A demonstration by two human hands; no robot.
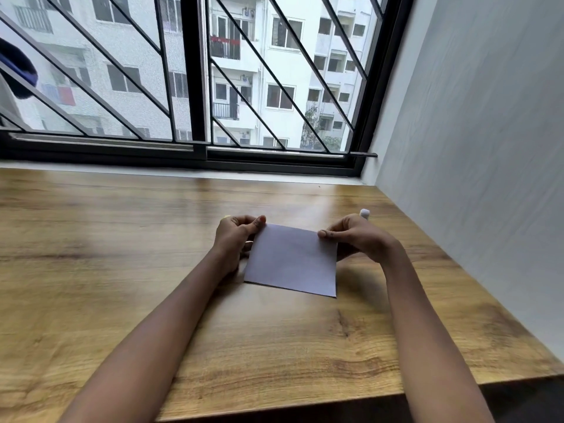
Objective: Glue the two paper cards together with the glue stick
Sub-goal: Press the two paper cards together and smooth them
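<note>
Both hands hold a pale lilac paper card by its two far corners over a wooden table. The left hand is closed in a pinch on the far left corner, thumb on top of the sheet and the other fingers curled behind and under it; a sliver of something pale yellow shows at the far side of its knuckles, too small to identify. The right hand pinches the far right corner in the same way, thumb and forefinger meeting on the card's edge. The card spans the gap between the two hands and slopes down toward the person, its near edge at or just above the tabletop; whether it touches the wood cannot be told. Only one sheet is visible, and a second one beneath it cannot be made out. The white tip of the glue stick peeks out just beyond the right hand's knuckles; whether that hand holds it or it stands on the table cannot be told.
</note>
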